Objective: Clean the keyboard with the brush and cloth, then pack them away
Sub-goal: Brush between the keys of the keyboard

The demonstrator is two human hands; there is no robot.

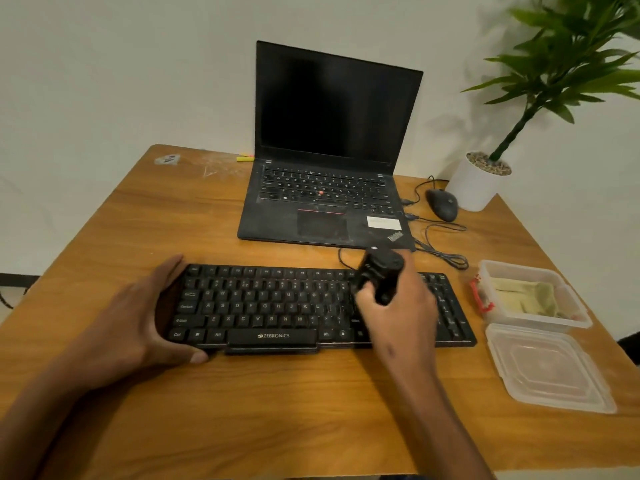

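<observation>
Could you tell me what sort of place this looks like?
Probably an office or home desk: an open laptop, a wired mouse and a potted plant stand on a wooden table against a plain wall.

Two hands showing, left point(138, 317) and right point(398, 306), one keyboard point(277, 306) lying on one table point(242, 410), one brush point(379, 271), one laptop point(329, 150), one mouse point(442, 204), one plant point(519, 116), one tub point(533, 292) holding one cloth point(526, 294), one lid point(550, 367)
</observation>
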